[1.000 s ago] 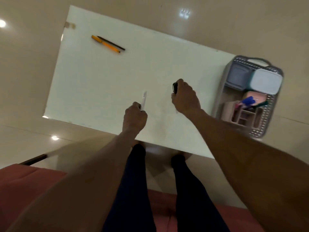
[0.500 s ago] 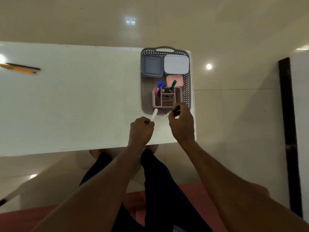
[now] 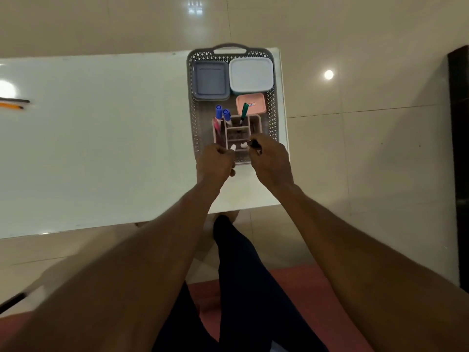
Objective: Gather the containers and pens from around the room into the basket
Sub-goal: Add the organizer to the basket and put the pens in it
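A grey perforated basket (image 3: 192,115) stands at the right end of the white table (image 3: 101,138). In it lie a grey lidded container (image 3: 210,81), a white one (image 3: 250,74), a small pink one (image 3: 253,107), and a pink pen holder (image 3: 256,123) with blue (image 3: 218,111) and green (image 3: 244,111) pens upright. My left hand (image 3: 215,162) is closed on a white pen (image 3: 233,148) at the basket's near edge. My right hand (image 3: 270,161) grips a white pen with a black cap (image 3: 250,144) over the holder.
An orange pen (image 3: 11,106) and a black pen (image 3: 15,100) lie at the far left of the table. Glossy tiled floor surrounds the table. A dark panel (image 3: 459,148) stands at the right edge. My legs and a red seat are below.
Both hands carried their pens from the table's middle to the basket's near edge. My view swung right, so the basket is now straight ahead and closer.
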